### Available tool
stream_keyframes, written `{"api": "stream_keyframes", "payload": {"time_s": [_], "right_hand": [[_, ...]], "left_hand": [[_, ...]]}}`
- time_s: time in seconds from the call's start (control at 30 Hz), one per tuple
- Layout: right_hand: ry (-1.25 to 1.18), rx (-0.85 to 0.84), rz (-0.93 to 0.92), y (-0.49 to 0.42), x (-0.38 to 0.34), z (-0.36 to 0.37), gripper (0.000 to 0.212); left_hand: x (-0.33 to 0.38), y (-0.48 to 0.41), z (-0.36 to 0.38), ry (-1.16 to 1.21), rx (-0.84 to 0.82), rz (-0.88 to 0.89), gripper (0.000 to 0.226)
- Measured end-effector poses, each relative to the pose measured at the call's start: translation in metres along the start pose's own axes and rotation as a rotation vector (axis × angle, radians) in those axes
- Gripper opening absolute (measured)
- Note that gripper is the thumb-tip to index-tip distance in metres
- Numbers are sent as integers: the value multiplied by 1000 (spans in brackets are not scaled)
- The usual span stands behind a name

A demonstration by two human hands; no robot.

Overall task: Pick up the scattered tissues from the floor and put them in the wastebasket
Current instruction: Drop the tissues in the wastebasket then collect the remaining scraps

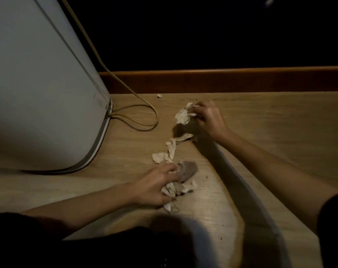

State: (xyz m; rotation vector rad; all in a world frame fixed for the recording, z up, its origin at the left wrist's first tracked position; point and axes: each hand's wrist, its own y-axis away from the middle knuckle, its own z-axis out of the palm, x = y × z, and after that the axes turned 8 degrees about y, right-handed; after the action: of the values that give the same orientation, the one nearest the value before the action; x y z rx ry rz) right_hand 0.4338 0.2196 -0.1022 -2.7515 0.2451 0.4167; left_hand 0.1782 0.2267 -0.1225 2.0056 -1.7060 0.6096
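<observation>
Crumpled white tissues lie in a line on the wooden floor. My right hand is closed on the farthest crumpled tissue, lifted a little off the floor. A long twisted tissue lies loose between my two hands. My left hand rests low on the floor, its fingers gripping a bunch of tissues, with a greyish wad at the fingertips. No wastebasket is in view.
A large white appliance fills the left side, its rounded base on the floor. A yellowish cable loops out beside it. A wooden skirting board runs along the dark back wall. A tiny white scrap lies near it.
</observation>
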Motion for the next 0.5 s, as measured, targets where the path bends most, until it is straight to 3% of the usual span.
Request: {"api": "stream_keyframes", "payload": {"time_s": [0.1, 0.3, 0.4, 0.5], "right_hand": [[-4, -10, -9, 7, -10, 8, 25], [-16, -66, -27, 22, -17, 19, 25], [-29, -102, -1, 14, -12, 20, 25], [-58, -121, 0, -11, -9, 27, 25]], "left_hand": [[13, 13, 26, -63, -209, 64, 39], [7, 4, 23, -92, -190, 113, 33], [-6, -3, 10, -64, -91, 34, 34], [-33, -18, -35, -46, 168, -90, 34]]}}
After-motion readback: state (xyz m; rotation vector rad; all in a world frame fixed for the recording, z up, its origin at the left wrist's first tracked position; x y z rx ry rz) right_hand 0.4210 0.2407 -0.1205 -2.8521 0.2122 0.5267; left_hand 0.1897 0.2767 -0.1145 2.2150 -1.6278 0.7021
